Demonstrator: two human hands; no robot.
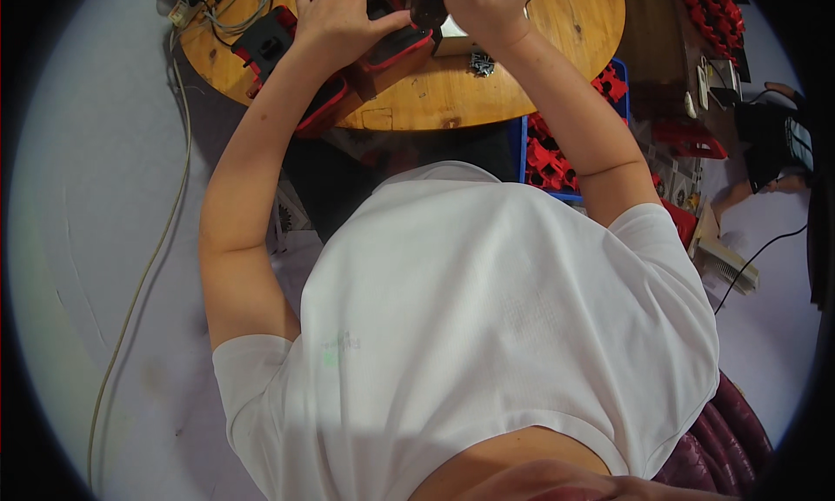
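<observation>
At the far edge of the round wooden table (557, 31) both hands work on one assembly. The left hand (335, 14) lies spread, palm down, over a red-and-black device (396, 44), thumb hooked round its near side to steady it. The right hand (483, 1) is curled tight around a dark tool (428, 5), probably a powered driver, though the frame's top edge cuts it off. This looks like a fastening step, tool tip meeting the device (a small metal box (452, 47) sits just beside it). The next move calls for a firm hold and a square tip. A blue crate (524, 149) of red parts waits under the table's rim.
</observation>
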